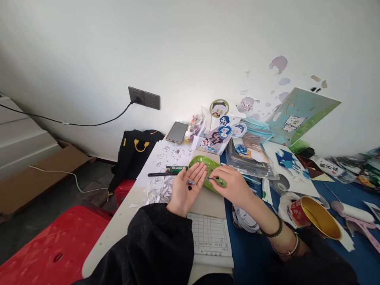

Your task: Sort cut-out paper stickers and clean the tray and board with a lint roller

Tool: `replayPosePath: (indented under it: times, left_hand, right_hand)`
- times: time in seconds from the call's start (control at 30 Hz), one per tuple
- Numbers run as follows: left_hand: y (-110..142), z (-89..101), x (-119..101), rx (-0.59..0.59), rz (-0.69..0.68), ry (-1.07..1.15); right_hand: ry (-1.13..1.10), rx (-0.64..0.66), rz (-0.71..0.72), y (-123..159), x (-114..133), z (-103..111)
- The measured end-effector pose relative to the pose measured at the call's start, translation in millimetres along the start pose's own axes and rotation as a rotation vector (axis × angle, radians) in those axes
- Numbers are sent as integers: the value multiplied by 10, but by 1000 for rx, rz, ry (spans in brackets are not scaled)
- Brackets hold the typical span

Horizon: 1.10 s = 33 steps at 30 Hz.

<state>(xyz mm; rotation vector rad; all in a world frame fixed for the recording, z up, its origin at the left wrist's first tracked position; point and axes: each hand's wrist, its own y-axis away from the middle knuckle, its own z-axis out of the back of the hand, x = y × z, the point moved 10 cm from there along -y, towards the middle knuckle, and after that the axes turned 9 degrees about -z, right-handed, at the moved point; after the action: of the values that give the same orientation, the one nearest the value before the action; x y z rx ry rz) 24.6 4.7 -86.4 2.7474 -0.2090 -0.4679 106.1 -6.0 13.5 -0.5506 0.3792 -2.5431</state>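
Note:
My left hand (186, 190) is palm up, its fingers stretched out together. A small blue-and-red piece (190, 182) and a tiny dark piece (190, 188) lie loose on that palm; I cannot make out what they are. Just right of it, my right hand (227, 183) is closed in a pinch on a tiny bluish bit (208, 179), too small to name. Beneath both hands is a shiny green oval dish (196, 159), partly hidden by them. Bits inside the dish are hard to tell apart.
Paper scraps (160, 190), a black pen (162, 174) and a phone (177, 132) are to the left. A form pad (210, 237) is in front. Cut-outs in a plastic bag (252, 162), a gold-lined cup (320, 217) and a lint roller (358, 211) are right; a red stool (53, 245) is lower left.

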Motion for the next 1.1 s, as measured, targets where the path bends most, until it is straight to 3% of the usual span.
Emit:
replayPosePath:
  times: [0.1,0.2,0.37,0.47,0.53,0.6,0.8,1.1]
  left_hand:
    - [34,34,125,-25,68,-63]
    - [53,65,188,-64,91,-77]
    - [55,0,214,-15,107,13]
    - [35,-19,166,10,74,37]
    - [20,-15,137,11,54,32]
    - [12,-12,121,10,45,25]
    - [6,15,114,-11,28,-6]
    - [-8,56,134,-22,37,-17]
  right_hand:
    - [-13,-57,48,-36,257,4]
    - [21,-57,71,-20,302,-37]
    - [-58,-106,-68,78,-157,234]
    - [87,79,-175,143,-475,151]
    - [175,223,-164,209,-569,2]
    - [213,283,-136,255,-597,-112]
    - [264,302,-131,239,-585,-302]
    - [151,287,-186,168,-591,-270]
